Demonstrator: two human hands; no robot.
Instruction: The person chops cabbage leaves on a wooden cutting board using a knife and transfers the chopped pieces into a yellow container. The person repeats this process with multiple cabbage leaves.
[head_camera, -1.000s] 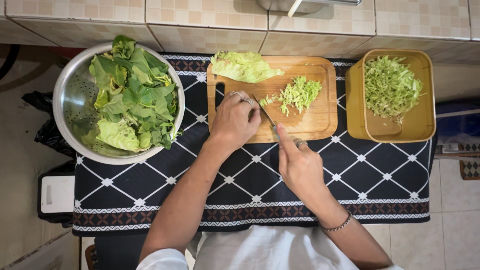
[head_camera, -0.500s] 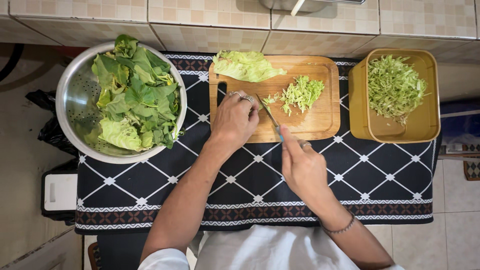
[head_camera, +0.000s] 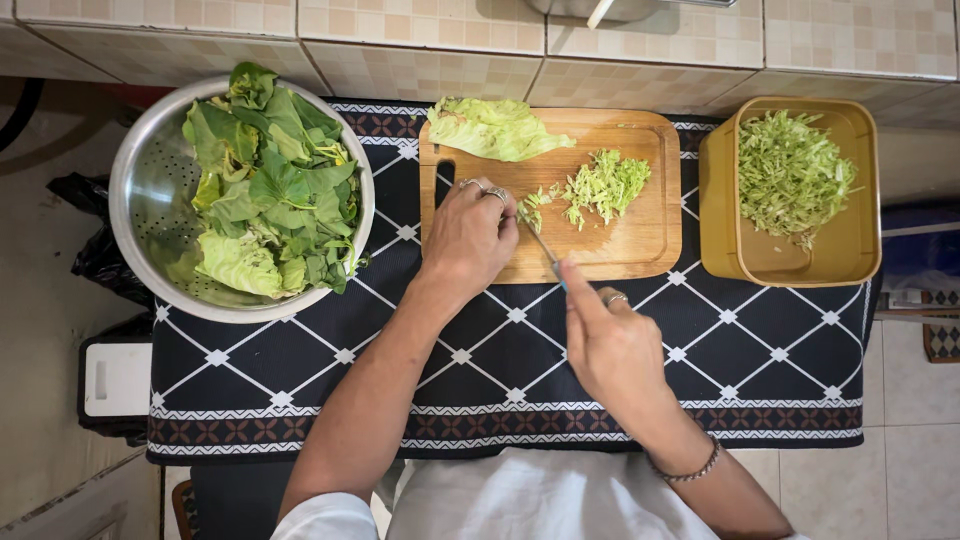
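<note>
My left hand (head_camera: 468, 240) presses down on greens at the left part of a wooden cutting board (head_camera: 640, 235), fingers curled over them. A knife (head_camera: 538, 240) runs from my right hand (head_camera: 612, 345) up to the fingertips of the left, its blade right beside them. A pile of shredded greens (head_camera: 605, 185) lies on the board just right of the blade. A whole pale leaf (head_camera: 495, 130) rests across the board's top left corner.
A metal colander (head_camera: 145, 200) full of green leaves (head_camera: 270, 190) stands at the left. A yellow tray (head_camera: 850, 250) with shredded greens (head_camera: 790, 170) sits at the right. All rest on a dark patterned cloth (head_camera: 780, 350); a tiled ledge (head_camera: 400, 40) runs behind.
The knife blade has shifted slightly along the greens under my left hand. Both hands stay in nearly the same place on the board.
</note>
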